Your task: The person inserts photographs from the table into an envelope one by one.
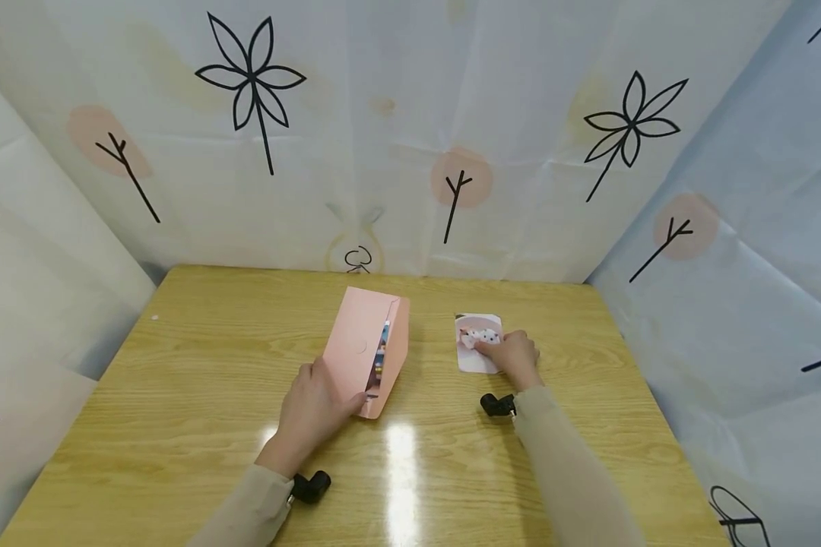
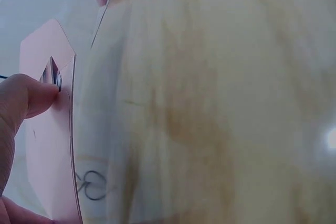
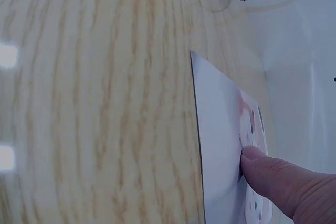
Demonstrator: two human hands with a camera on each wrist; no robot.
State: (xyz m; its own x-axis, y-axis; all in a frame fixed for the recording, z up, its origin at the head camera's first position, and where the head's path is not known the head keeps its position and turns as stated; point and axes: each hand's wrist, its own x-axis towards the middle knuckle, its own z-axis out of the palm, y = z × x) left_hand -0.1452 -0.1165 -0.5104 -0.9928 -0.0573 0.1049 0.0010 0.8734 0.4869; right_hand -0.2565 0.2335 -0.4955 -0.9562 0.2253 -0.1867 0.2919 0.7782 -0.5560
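Observation:
My left hand [image 1: 315,406] grips a pink envelope [image 1: 359,334] by its lower left part, thumb at the opening. The envelope's flap stands lifted on the right side, and colourful cards [image 1: 380,353] show inside. To the right, my right hand [image 1: 515,355] pinches a small white card [image 1: 475,363] with a picture of spotted white animals on pink. In the right wrist view the thumb [image 3: 278,179] presses on the card's printed face; the other fingers are hidden behind it. The left wrist view shows the thumb [image 2: 39,95] on the pink envelope [image 2: 52,140] beside the card edges.
Both hands work over a wooden table [image 1: 198,380] with light glare near its front. White cloth [image 1: 383,137] printed with line-drawn plants hangs behind the table and along both sides. A small black camera [image 1: 311,486] sits at the left wrist, another black camera [image 1: 496,404] at the right.

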